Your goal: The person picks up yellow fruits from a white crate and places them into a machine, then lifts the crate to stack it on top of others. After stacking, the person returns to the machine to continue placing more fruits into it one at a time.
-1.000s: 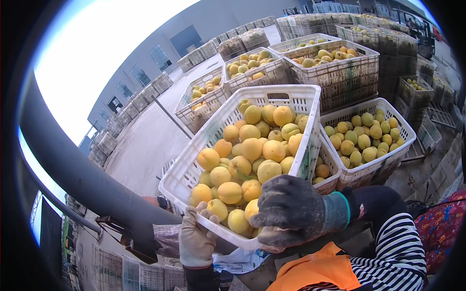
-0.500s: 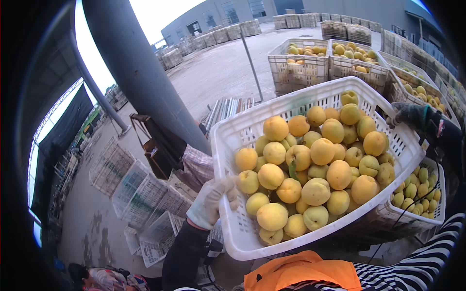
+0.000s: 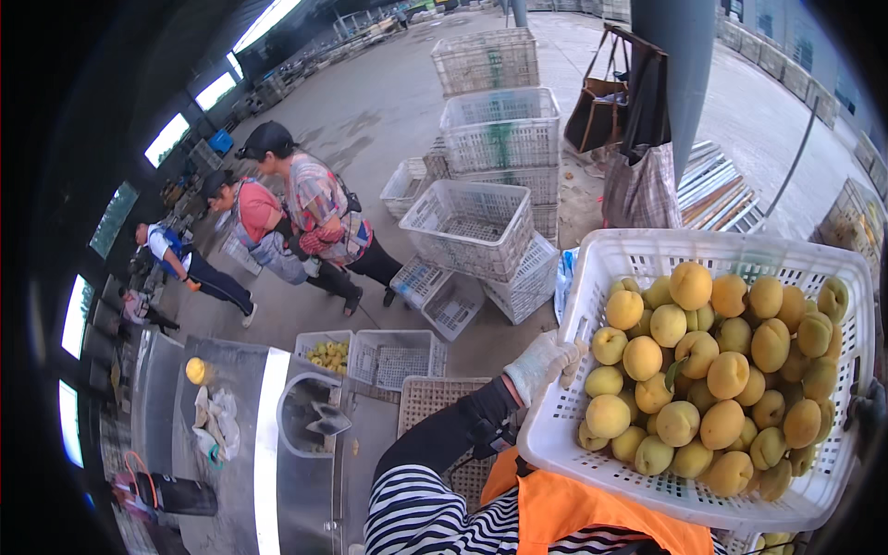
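White slotted plastic crate [image 3: 638,252] of round yellow fruit [image 3: 728,376], left hand [image 3: 540,368] and right hand [image 3: 869,408] clamped on it

From my remote station, I saw the left hand [image 3: 546,366] gloved in off-white, the right hand [image 3: 868,407] in something dark, a black forearm sleeve [image 3: 453,427], black-and-white striped clothing [image 3: 421,511] and orange cloth [image 3: 583,520].

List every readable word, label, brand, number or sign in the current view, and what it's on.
None readable.
Held crate: no legible marking.
Stacked crate: green marks, too blurred to tell whether they are text.
Blue-and-white plastic: any print is too small to read.
Fruit: no labels visible.
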`<control>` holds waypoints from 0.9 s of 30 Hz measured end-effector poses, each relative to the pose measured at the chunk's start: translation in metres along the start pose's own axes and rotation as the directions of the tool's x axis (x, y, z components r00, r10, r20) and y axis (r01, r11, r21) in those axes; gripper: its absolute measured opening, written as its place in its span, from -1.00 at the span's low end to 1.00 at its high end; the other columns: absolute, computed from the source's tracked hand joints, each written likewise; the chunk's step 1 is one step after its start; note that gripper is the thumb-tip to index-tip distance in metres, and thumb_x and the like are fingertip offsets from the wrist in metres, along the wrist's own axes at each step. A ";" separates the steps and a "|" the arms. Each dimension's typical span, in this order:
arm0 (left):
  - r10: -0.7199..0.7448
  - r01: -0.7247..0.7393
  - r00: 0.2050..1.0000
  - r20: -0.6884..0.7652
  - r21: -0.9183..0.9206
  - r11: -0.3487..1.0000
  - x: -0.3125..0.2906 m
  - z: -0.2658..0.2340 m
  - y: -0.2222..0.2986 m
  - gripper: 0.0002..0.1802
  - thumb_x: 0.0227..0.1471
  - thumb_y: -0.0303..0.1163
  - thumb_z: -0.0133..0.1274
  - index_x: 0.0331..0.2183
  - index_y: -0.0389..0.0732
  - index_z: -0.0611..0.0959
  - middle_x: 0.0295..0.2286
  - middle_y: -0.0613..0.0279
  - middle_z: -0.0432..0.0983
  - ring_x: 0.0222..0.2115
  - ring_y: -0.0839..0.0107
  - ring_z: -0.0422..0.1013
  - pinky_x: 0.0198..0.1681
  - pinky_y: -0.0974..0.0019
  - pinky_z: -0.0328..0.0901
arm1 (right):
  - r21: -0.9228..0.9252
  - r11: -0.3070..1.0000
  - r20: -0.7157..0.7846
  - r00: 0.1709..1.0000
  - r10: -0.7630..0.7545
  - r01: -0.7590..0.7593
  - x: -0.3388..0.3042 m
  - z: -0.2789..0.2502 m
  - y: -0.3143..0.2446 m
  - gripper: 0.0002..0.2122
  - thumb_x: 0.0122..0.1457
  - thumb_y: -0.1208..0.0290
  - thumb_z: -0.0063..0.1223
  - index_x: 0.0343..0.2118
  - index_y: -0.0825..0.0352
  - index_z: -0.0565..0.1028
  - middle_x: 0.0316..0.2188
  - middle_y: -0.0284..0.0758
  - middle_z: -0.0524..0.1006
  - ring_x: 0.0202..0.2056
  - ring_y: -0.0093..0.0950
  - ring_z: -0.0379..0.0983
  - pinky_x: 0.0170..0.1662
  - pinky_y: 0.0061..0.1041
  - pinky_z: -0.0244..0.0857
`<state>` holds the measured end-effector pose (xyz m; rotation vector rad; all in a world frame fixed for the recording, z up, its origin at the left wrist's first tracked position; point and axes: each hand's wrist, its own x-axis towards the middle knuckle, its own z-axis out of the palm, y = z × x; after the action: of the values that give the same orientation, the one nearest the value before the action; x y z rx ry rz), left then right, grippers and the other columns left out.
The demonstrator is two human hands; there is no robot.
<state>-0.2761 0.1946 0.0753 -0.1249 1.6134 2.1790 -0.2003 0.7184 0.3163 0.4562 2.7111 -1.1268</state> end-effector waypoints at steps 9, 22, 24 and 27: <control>-0.058 -0.279 0.720 -0.692 -0.365 0.888 -0.203 -0.071 -0.130 -0.92 0.00 -0.50 -0.13 -0.47 -0.28 0.46 -0.69 0.40 0.25 -0.74 0.62 0.13 -0.68 0.51 0.09 | 0.071 0.985 0.530 0.830 -0.172 0.158 0.203 0.223 -0.075 -0.74 0.07 0.39 -0.01 -0.20 0.40 0.38 -0.43 -0.34 0.44 -0.40 -0.50 0.35 -0.26 -0.44 0.34; -0.558 -0.527 -0.125 -0.820 -0.422 0.738 -0.325 -0.037 -0.363 -0.61 -0.12 -0.45 0.04 -0.18 -0.29 0.37 -0.47 0.18 0.42 -0.46 0.31 0.37 -0.37 0.31 0.31 | 0.162 0.677 0.908 0.160 -0.387 0.718 0.215 0.821 -0.129 -0.75 -0.02 0.43 0.03 -0.26 0.40 0.41 -0.51 -0.21 0.46 -0.44 -0.36 0.39 -0.36 -0.37 0.29; 0.332 0.775 0.040 -0.943 0.239 0.585 -0.341 -0.024 -0.351 -0.47 -0.29 -0.52 0.09 -0.16 -0.29 0.36 -0.48 0.13 0.40 -0.35 0.17 0.34 -0.31 0.20 0.28 | 0.207 0.597 0.945 -0.001 -0.326 0.775 0.190 0.803 -0.179 -0.69 0.01 0.40 0.04 -0.17 0.41 0.39 -0.45 -0.20 0.48 -0.44 -0.38 0.37 -0.34 -0.40 0.28; -0.007 0.330 -0.228 -0.974 -0.084 0.940 -0.342 -0.035 -0.380 -0.42 -0.34 -0.53 0.10 -0.14 -0.31 0.36 -0.50 0.11 0.39 -0.33 0.10 0.32 -0.31 0.16 0.26 | 0.057 0.415 0.890 0.142 -0.433 0.908 0.149 0.808 -0.185 -0.65 0.05 0.36 0.03 -0.15 0.48 0.37 -0.40 -0.24 0.47 -0.38 -0.38 0.39 -0.29 -0.46 0.31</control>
<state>0.1735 0.1558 -0.1665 -2.5080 2.1631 1.2926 -0.3718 0.0506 -0.1670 -1.3447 2.0295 -0.3634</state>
